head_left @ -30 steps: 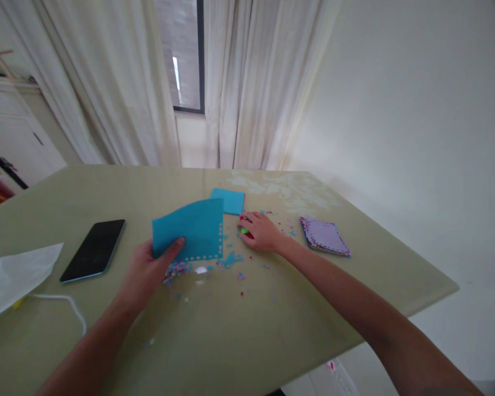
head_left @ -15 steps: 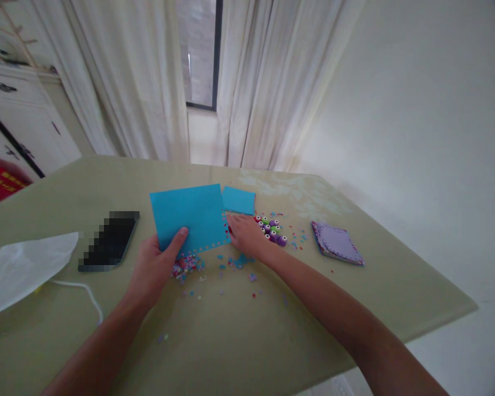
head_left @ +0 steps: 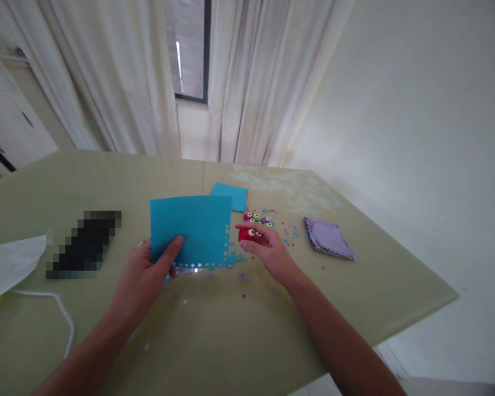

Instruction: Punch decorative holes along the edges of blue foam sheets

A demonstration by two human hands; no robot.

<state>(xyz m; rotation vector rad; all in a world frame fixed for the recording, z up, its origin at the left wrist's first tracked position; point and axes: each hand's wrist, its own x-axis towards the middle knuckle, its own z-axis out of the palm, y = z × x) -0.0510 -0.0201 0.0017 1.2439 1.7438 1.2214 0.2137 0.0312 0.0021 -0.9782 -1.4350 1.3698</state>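
Note:
My left hand (head_left: 148, 269) is closed on a blue sheet of paper (head_left: 193, 228), thumb on its front face and fingers behind. Small cut-out shapes run along the sheet's bottom and right edges. Just right of the sheet, my right hand (head_left: 268, 250) holds a red craft punch (head_left: 246, 235) with an eye-like spot, between thumb and fingers. The punch is apart from the paper. Behind that hand stand several more small punches (head_left: 265, 220) in red, green and purple, partly hidden. Tiny punched paper bits (head_left: 234, 257) lie under and around the sheet.
A stack of blue paper (head_left: 239, 198) lies behind the held sheet. On the right is a stack of purple sheets (head_left: 332, 237) with punched edges. At the left are a pixelated dark phone (head_left: 84, 245), a white sheet (head_left: 12, 264) and a white cable (head_left: 61, 308).
My right hand has drawn back from the sheet's right edge, bringing the red craft punch into clear view. The blue sheet stays in my left hand. The view has shifted slightly right.

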